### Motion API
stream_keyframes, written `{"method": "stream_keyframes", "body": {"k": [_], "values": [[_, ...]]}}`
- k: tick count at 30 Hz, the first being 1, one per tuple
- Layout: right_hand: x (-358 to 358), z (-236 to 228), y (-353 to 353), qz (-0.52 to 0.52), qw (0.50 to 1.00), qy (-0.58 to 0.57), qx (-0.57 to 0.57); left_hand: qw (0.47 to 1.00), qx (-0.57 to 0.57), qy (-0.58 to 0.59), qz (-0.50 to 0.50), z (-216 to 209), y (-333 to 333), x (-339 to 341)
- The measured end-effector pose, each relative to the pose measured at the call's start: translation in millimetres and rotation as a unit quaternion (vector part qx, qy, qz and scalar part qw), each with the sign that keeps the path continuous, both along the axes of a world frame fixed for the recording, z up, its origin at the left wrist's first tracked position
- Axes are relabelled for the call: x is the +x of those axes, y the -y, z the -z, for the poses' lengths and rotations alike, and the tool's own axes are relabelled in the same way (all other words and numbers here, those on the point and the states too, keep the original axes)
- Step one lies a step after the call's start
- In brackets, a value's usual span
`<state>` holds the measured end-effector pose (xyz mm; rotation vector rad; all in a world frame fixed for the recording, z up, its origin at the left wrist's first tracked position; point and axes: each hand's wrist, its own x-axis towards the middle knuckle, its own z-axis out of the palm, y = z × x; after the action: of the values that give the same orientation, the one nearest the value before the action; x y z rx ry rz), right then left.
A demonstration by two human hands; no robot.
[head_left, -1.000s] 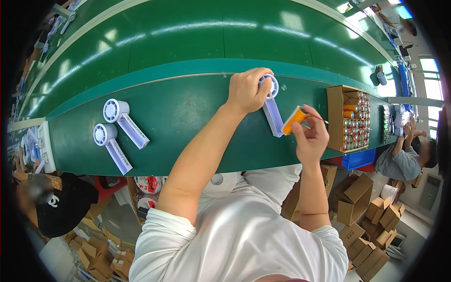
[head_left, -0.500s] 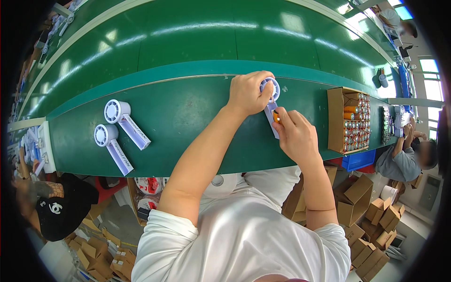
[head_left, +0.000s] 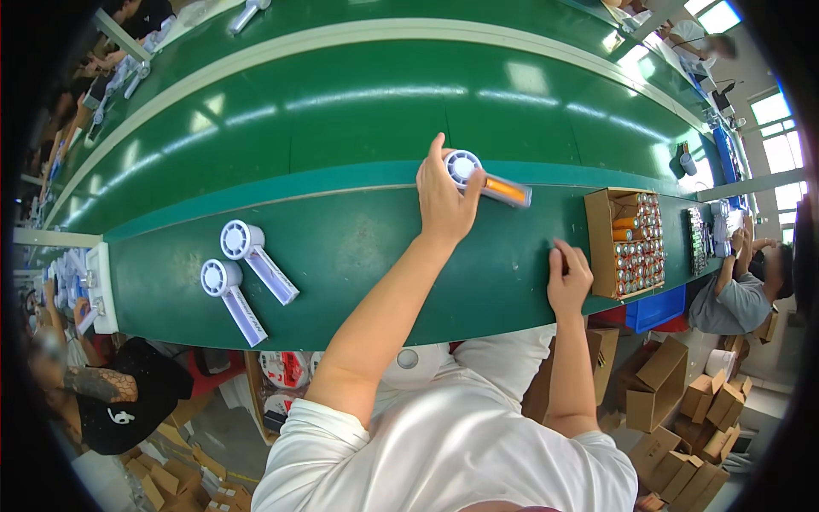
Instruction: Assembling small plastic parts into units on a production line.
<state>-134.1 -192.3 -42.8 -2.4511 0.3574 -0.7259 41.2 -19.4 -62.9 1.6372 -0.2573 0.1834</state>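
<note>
My left hand (head_left: 447, 200) is closed around the round head of a white handheld fan (head_left: 461, 168), near the far edge of the green table. Its thumb presses against the fan's side and the index finger sticks up. The fan's handle points right and is slightly blurred. An orange battery (head_left: 505, 189) lies in the open trough of the handle. My right hand (head_left: 570, 277) hovers over the table just left of the battery box, fingers loosely curled and slightly apart, holding nothing. Two more white fans (head_left: 241, 240) (head_left: 220, 277) lie on the left, their handle troughs without batteries.
A cardboard box (head_left: 601, 243) of upright orange batteries stands on the right, a few lying on top. Beyond the table (head_left: 358, 256) runs a wide green belt (head_left: 358, 102). A blue bin (head_left: 655, 309) sits below the right edge. Co-workers sit at both sides.
The fan has swung so its handle points right instead of toward me, now with the orange battery inside. My right hand has let go of the battery and moved right toward the box.
</note>
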Motion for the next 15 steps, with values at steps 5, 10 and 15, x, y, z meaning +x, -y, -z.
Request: {"method": "stream_keyframes", "body": {"k": [5,10,15], "values": [[-1.4,0.5,-3.8,0.033,0.996,0.066,0.058,0.946,0.289,0.144,-0.035,-2.6,-2.3,-8.9],[1.9,-4.2,1.1,-0.032,0.998,0.02,0.056,0.955,0.287,0.076,0.006,-16.0,5.7,3.8],[0.9,-4.4,1.4,-0.037,0.994,0.029,0.099,0.904,0.402,0.137,-0.054,-14.3,15.4,85.8]]}}
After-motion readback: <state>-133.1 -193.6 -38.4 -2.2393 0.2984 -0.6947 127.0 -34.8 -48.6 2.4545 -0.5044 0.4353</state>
